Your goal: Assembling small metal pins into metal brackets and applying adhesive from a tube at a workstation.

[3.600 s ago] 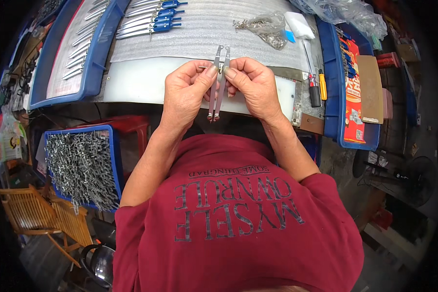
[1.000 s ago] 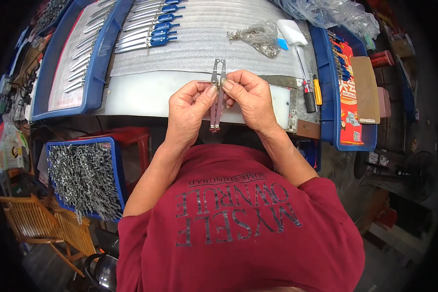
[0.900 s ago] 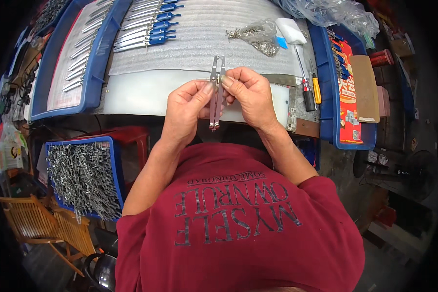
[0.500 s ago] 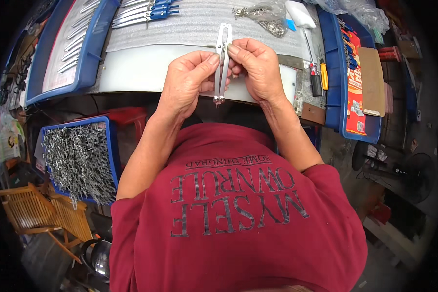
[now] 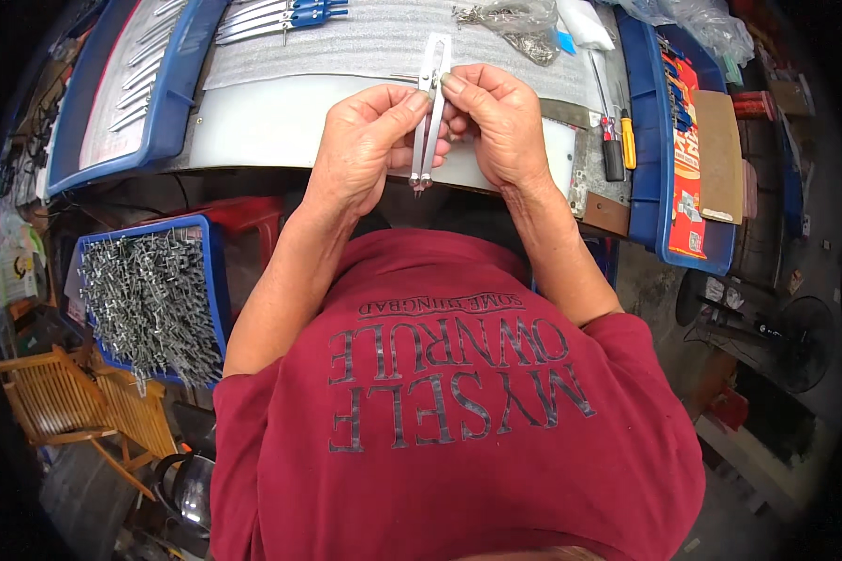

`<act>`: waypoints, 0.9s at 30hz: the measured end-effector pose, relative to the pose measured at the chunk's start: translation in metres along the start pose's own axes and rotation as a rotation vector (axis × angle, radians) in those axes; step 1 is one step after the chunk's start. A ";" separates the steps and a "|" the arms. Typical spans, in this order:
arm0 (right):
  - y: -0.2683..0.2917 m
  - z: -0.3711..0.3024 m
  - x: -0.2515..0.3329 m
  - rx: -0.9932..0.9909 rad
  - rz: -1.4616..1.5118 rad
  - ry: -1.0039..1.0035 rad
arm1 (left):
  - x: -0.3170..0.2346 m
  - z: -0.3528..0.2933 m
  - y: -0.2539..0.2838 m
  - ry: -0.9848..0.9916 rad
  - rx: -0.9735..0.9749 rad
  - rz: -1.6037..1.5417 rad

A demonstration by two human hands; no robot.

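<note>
Head view, as I watch it from afar, is crossed by the bench [image 5: 584,166], with a grey foam sheet [image 5: 374,49] over its far part. A long blue left tray [image 5: 171,105] holds a row of silver metal pieces [image 5: 143,77]; on the opposite side sits a blue right tray [image 5: 646,187]. Lower left, a blue crate [image 5: 218,280] is heaped with grey metal parts [image 5: 148,299]. At the near edge, the left hand [image 5: 357,148] pinches a silver two-legged tool [image 5: 420,151] between thumb and fingers; the right hand [image 5: 505,131] grips it too, thumb near its upper part (I can't see all the fingers). That tool sits between both hands, legs nearly together, pointing toward the person. To its right lie a black-handled screwdriver [image 5: 614,161] and a yellow-handled screwdriver [image 5: 628,145]. Slimmest is a thin rod [image 5: 403,77], jutting left by the left fingertips.
</note>
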State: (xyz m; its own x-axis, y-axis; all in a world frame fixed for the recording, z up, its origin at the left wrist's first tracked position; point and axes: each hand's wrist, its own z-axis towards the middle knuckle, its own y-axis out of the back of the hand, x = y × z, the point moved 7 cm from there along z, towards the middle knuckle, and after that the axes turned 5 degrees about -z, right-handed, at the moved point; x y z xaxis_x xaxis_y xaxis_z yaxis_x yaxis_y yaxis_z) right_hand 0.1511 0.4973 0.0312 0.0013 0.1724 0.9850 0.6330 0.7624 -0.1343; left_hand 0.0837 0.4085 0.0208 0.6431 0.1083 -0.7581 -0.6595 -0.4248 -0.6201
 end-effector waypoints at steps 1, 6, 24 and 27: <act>0.000 0.000 0.000 0.000 0.001 -0.001 | 0.000 0.001 0.000 0.001 0.000 0.000; 0.000 0.000 -0.001 0.003 0.041 0.008 | 0.000 0.001 0.000 -0.002 0.001 -0.020; 0.009 -0.002 0.014 0.000 -0.030 0.133 | -0.042 -0.018 -0.015 -0.675 -0.142 1.017; 0.017 -0.002 0.018 -0.005 -0.057 0.141 | -0.047 -0.030 -0.034 -1.039 -0.096 1.314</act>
State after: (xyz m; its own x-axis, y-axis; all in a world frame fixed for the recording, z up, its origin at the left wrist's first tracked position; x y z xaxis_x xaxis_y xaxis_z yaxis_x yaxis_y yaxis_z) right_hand 0.1641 0.5122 0.0467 0.0739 0.0391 0.9965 0.6389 0.7653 -0.0774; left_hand 0.0871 0.3905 0.0836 -0.8262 0.1499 -0.5431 -0.4537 -0.7485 0.4836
